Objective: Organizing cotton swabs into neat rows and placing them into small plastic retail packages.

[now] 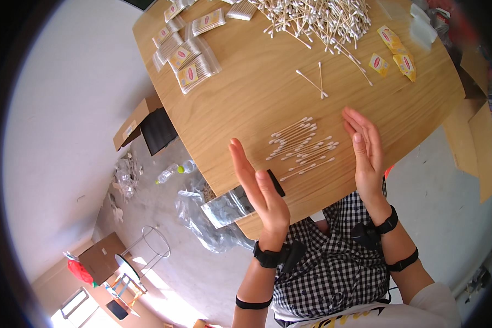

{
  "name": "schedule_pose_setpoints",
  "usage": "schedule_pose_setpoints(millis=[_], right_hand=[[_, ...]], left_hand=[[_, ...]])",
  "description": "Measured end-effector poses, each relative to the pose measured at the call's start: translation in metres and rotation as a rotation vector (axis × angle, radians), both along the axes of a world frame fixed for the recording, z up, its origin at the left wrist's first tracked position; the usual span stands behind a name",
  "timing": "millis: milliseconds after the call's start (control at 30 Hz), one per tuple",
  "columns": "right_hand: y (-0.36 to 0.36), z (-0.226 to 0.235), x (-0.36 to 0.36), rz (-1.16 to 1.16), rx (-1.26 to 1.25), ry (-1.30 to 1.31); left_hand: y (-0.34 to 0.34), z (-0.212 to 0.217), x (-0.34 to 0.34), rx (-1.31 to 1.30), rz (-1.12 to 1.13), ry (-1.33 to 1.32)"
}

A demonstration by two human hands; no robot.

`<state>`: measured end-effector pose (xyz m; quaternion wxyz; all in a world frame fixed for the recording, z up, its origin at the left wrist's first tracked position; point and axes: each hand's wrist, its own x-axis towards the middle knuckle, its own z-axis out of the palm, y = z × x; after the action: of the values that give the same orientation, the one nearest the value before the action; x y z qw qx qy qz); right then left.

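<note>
I see both hands flat and wide, holding nothing: the left hand (259,186) and right hand (364,146) stand edge-on either side of a small batch of cotton swabs (302,146) on the desk (246,104), seemingly to square it up. Beyond that batch lie the big swab heap (322,19) and filled packets (194,63).
</note>
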<state>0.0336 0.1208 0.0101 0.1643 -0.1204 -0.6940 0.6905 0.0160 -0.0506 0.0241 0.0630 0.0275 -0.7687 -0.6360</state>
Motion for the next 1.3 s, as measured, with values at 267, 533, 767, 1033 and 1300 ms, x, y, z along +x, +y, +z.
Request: schedule_pose_setpoints(millis=[267, 533, 767, 1033, 1300], right_hand=[[-0.021, -0.004, -0.008, 0.031, -0.145, 0.082], [-0.034, -0.006, -0.004, 0.097, -0.16, 0.106], [-0.035, -0.006, -0.003, 0.088, -0.206, 0.073], [-0.019, -0.008, -0.022, 0.081, -0.229, 0.093], [-0.034, -0.004, -0.038, 0.225, -0.19, 0.111]], left_hand=[[0.015, -0.004, -0.002, 0.383, 0.017, -0.053], [0.03, -0.006, 0.005, 0.379, -0.015, 0.009], [0.035, -0.01, 0.005, 0.421, -0.025, 0.002], [0.026, -0.009, -0.011, 0.372, 0.04, -0.012], [0.034, -0.01, -0.023, 0.456, -0.112, -0.036]])
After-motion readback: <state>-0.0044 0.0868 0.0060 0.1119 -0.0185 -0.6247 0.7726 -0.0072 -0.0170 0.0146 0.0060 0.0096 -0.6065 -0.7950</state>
